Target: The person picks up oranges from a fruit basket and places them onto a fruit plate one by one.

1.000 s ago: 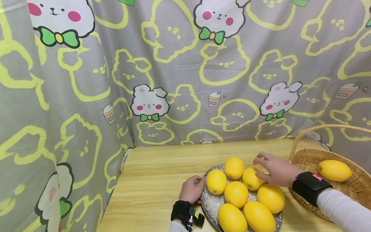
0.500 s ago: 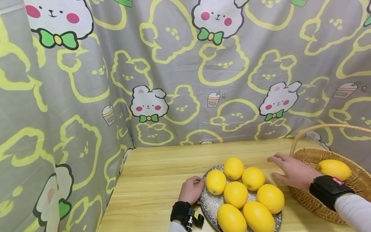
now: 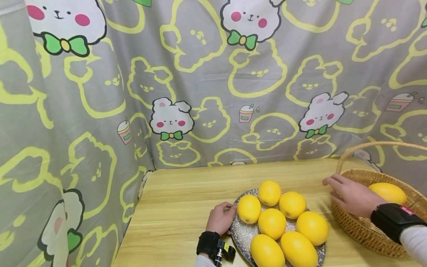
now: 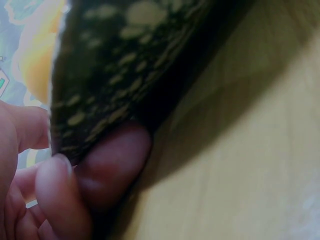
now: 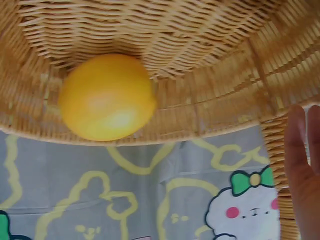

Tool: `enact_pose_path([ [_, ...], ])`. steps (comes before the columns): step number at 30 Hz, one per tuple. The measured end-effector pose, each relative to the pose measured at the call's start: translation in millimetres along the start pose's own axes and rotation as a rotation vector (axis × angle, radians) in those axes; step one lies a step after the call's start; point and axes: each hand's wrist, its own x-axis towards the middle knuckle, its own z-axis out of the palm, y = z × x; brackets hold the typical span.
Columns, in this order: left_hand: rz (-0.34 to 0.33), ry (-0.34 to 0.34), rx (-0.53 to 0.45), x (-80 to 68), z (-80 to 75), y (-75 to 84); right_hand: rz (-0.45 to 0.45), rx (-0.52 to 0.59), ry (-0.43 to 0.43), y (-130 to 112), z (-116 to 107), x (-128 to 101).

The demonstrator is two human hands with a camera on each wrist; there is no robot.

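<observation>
A speckled grey plate [image 3: 241, 233] carries several smooth yellow lemon-like fruits [image 3: 271, 223]. My left hand [image 3: 220, 218] pinches the plate's left rim; in the left wrist view a fingertip [image 4: 117, 160] sits beneath the dark, speckled underside [image 4: 115, 65]. To the right, my right hand [image 3: 355, 198] reaches over the left side of a wicker basket [image 3: 370, 239], fingers loosely extended and holding nothing. One yellow fruit [image 5: 107, 100] lies inside the basket, apart from the right fingers [image 5: 298, 150], which are near the basket's handle in the right wrist view.
Both stand on a light wood table [image 3: 180, 207]. A grey curtain [image 3: 207, 85] printed with rabbits hangs behind the table and along its left side. The basket's tall handle [image 3: 341, 161] arches above its rim.
My right hand has left the fruit at the back right of the plate and moved right to the basket. The left hand has stayed at the plate's rim.
</observation>
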Motion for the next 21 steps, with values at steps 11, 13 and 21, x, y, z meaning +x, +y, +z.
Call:
enact_pose_path([
  [11, -0.016, -0.002, 0.009, 3.1, 1.5, -3.7, 0.084, -0.032, -0.092, 32, 11, -17],
  [13, -0.01, 0.0, 0.015, 2.9, 1.6, -3.6, 0.123, -0.026, -0.136, 36, 11, -18],
  [21, -0.003, 0.008, 0.019, 1.1, 1.0, -0.9, 0.216, -0.118, -0.189, 53, 15, -22],
])
